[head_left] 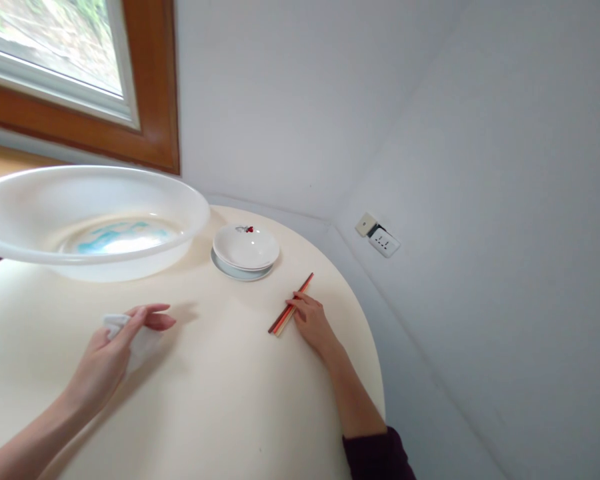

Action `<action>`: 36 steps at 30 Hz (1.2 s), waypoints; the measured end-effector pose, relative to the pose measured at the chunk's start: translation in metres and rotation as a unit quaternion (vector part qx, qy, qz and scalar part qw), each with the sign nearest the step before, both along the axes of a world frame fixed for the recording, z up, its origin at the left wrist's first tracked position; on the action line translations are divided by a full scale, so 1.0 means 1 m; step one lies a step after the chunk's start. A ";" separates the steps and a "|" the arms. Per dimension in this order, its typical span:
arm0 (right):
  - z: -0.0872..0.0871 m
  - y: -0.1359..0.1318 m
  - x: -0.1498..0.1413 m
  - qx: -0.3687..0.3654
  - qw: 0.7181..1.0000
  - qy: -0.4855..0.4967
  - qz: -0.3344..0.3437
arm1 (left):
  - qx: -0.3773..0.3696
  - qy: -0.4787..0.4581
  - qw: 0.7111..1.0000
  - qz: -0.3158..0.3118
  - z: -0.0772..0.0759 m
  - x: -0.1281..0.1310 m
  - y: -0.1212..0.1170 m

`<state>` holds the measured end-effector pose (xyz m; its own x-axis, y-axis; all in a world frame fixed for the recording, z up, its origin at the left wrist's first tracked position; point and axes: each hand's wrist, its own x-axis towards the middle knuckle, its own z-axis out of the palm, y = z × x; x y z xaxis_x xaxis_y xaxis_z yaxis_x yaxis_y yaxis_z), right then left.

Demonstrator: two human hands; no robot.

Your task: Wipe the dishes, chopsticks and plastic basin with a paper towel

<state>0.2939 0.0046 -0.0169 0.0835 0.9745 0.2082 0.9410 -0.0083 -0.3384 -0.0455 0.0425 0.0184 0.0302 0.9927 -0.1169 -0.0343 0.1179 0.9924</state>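
My left hand [117, 343] hovers over the left part of the table, closed around a crumpled white tissue or thin cloth [143, 347]; its exact kind is hard to tell. At the right, my right hand [310, 321] has its fingers closed over a small bundle of chopsticks [280, 323], dark red, orange-red and pale in colour. The bundle lies slanted on the tabletop near the right edge. Just behind it sits a stack of white dishes [247, 248], the top one bearing a red flower print.
A large translucent plastic basin [95, 263] with a blue pattern at its bottom stands at the back left of the cream round table [220, 400]. Beyond are a wood-framed window [155, 87], white walls and a wall socket [384, 241].
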 end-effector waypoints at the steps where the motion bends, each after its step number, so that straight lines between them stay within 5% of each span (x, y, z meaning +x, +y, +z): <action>1: -0.001 0.005 -0.003 0.004 1.000 -0.005 -0.013 | 0.004 0.004 1.000 0.000 -0.001 0.000 0.000; 11: 0.000 0.032 -0.025 0.025 0.994 -0.034 -0.097 | -0.088 -0.090 0.992 -0.014 -0.004 0.005 0.002; 24: -0.005 0.027 -0.025 0.026 0.992 -0.040 -0.114 | -0.252 -0.311 0.916 0.034 0.002 0.008 0.005; 31: -0.008 0.026 -0.019 0.185 0.979 -0.034 -0.081 | -0.258 -0.355 0.898 0.014 0.003 0.007 0.004; 36: 0.005 0.012 -0.065 0.304 0.948 0.073 0.051 | -0.282 -0.344 0.895 -0.032 0.005 0.010 -0.001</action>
